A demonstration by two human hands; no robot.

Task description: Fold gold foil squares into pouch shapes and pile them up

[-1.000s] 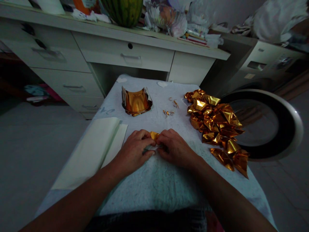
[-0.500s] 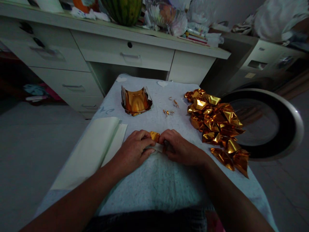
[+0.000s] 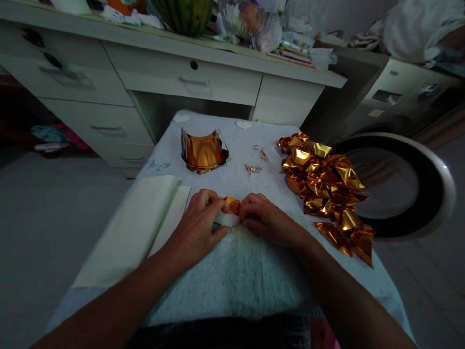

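Observation:
Near the middle of the cloth-covered table, a small gold foil piece [image 3: 232,205] sits between my two hands, with a white paper strip [image 3: 228,220] along its near side. My left hand [image 3: 199,224] has its fingers curled over the left end of the foil and its thumb below, across the paper. The closed fingers of my right hand [image 3: 263,216] pinch the right end of the foil and paper. Folded pale paper sheets [image 3: 138,220] lie left of my left hand. Beyond my hands stands a gold foil-lined cup shape [image 3: 204,151] with clear edges.
A heap of folded gold foil pieces [image 3: 323,177] covers the table's right side. Small gold curls [image 3: 253,168] lie mid-table. Behind are a white drawer desk [image 3: 174,72] carrying a watermelon [image 3: 183,17], and a washing machine with an open round door [image 3: 436,189].
My left hand's fingers have lifted and drawn back slightly, showing more of the paper strip. The right fingers have closed further around their end. The other things stay in place.

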